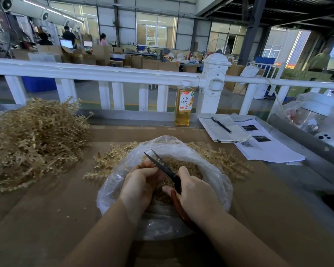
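Scissors (163,167) open; left hand (139,186) apparently pinching sprig (144,165).

Bag (158,224) centre on table (46,218); sprig heap (31,143) left, bottle (184,105) behind, papers (262,149) right, seemingly a pen (221,125) atop

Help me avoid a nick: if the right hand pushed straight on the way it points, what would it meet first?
Probably the left hand, its fingers pinching a gold sprig beside the open scissors that the right hand grips. Past them comes the plastic bag's rim. Depth is unclear.
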{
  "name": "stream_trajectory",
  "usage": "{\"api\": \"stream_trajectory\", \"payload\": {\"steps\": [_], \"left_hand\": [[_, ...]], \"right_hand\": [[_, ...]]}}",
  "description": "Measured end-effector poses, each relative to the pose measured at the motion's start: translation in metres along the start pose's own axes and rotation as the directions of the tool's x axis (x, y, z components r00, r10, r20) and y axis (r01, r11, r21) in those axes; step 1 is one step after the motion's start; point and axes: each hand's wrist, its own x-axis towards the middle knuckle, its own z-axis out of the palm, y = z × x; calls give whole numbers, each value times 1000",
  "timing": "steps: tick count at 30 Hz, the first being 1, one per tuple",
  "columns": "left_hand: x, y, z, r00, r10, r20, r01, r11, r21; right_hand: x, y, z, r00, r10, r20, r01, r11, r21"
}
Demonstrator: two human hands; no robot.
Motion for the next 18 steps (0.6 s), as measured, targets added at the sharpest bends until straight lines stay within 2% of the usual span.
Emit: {"api": "stream_trajectory", "payload": {"steps": [4, 8, 18], "left_hand": [[3, 3, 0, 997, -61, -38, 59, 995, -76], [4, 2, 0, 998, -46, -51, 40, 993, -109], [-3, 4, 2, 999, -33, -16, 31, 997, -75]], "right_hand": [[-3, 0, 2, 1000, -20, -20, 21, 1000, 17], [-5, 0, 2, 998, -28, -48, 29, 1000, 9], [-5, 1, 3, 999, -16, -48, 17, 1000, 23]]}}
